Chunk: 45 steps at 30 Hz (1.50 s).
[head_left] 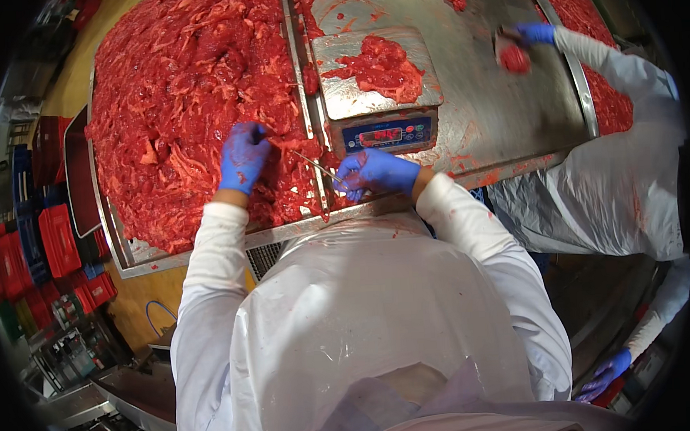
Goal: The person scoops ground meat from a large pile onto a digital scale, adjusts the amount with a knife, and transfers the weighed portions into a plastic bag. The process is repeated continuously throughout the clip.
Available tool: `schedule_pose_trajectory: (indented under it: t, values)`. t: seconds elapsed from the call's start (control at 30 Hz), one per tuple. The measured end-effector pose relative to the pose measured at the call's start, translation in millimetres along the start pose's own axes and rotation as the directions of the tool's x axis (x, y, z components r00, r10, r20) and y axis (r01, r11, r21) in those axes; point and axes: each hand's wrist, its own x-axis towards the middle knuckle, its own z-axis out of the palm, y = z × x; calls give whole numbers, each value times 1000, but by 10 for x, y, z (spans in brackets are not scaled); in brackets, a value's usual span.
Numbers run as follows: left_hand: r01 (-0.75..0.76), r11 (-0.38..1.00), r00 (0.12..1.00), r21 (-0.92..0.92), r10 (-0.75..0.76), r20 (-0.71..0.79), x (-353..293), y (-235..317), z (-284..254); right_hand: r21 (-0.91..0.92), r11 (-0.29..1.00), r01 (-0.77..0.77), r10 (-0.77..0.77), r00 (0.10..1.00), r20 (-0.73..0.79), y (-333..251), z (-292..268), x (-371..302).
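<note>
My left hand (242,160), in a blue glove, is closed on a strip of raw meat (280,146) at the front of a large heap of red meat (193,91). My right hand (378,172), also in a blue glove, grips a thin metal skewer (317,166) that slants up and left. Its far end meets the meat strip near my left fingers. Just beyond my right hand stands a bench scale (391,135) with a lit red display. Flattened pieces of meat (385,67) lie on its steel plate.
A raised metal edge (296,60) divides the heap from the steel table (502,116). At right, a co-worker's gloved hand (536,33) is beside a blurred lump of meat (514,58). Another person's gloved hand (607,373) shows low right. Red crates (58,242) stand at left.
</note>
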Motion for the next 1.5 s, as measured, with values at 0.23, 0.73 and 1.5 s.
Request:
schedule_pose_trajectory:
  t: [0.23,0.73,1.5]
  values:
    - [18,1000,949,11,-13,-316,148,-116,-432,-120,983,140,-176,907,-383,293,-655,-1197]
    - [-90,640,992,-763,123,-14,581,1402,398,-359,783,508,-621,600,-505,-561,-100,-179]
    - [-340,916,938,211,345,13,671,782,-697,-708,703,-62,-647,356,-674,808,-339,-872]
